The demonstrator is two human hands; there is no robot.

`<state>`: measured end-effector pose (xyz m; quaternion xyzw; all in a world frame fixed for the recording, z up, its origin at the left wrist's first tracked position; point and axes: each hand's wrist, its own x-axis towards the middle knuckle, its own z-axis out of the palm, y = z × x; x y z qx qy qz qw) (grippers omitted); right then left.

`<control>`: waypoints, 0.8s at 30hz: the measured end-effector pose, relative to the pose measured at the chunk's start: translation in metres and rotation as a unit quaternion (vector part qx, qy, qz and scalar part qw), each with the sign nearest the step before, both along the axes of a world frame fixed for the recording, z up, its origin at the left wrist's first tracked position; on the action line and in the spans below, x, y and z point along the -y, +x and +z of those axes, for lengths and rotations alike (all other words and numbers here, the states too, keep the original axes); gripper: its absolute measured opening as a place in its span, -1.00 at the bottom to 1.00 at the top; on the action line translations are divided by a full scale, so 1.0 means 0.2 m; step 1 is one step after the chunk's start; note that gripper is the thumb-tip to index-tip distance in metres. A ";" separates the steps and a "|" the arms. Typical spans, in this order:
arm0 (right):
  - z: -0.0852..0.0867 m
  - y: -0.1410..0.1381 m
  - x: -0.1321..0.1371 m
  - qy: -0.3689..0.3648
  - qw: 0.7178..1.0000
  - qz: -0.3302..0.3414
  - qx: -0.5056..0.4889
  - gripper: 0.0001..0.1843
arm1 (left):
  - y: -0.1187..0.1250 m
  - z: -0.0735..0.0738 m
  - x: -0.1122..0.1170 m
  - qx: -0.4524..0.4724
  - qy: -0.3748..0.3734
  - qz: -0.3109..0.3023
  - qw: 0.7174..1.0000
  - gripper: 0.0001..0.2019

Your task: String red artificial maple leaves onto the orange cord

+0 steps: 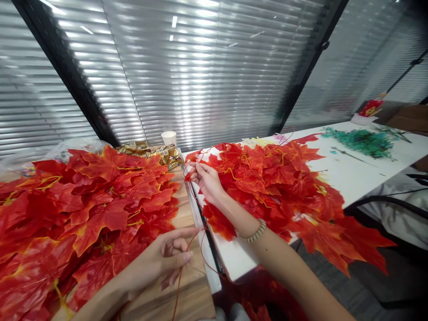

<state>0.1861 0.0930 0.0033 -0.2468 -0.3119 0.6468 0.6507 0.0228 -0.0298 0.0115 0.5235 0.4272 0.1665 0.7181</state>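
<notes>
My left hand [165, 261] rests low over the wooden tabletop [187, 294] and pinches a thin red string [194, 223] between thumb and fingers. The string runs up to my right hand [205, 180], which pinches its upper end beside a red artificial maple leaf [188, 171]. A bead bracelet [253, 233] circles my right wrist. A big heap of red and orange artificial maple leaves [83, 209] covers the wooden table at the left. A second heap of leaves [284, 187] lies on the white table [351, 174] at the right.
A white paper cup [169, 137] and gold-wrapped packets [163, 154] stand at the back of the wooden table. Green artificial foliage [364, 141] lies far right on the white table. A dark gap [209, 240] separates the tables. Window blinds [200, 67] fill the background.
</notes>
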 end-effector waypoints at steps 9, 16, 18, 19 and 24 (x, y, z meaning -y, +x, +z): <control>-0.02 0.06 -0.06 -0.037 0.997 -0.071 -0.017 -0.90 | -0.01 0.11 -0.01 -0.087 0.002 -0.010 0.996 -0.50; 0.00 0.07 -0.06 -0.044 0.994 -0.096 -0.030 -0.93 | -0.02 0.07 0.01 -0.095 -0.025 -0.099 0.990 -0.67; 0.00 0.07 -0.06 -0.045 0.994 -0.095 -0.032 -0.94 | -0.03 0.06 0.02 -0.057 -0.035 -0.150 0.986 -0.69; 0.00 0.06 -0.06 -0.046 0.994 -0.094 -0.033 -0.94 | -0.04 0.06 0.02 -0.035 -0.041 -0.176 0.983 -0.68; -0.01 0.07 -0.06 -0.049 0.995 -0.084 -0.028 -0.94 | -0.10 0.06 0.02 0.019 -0.068 -0.235 0.969 -0.67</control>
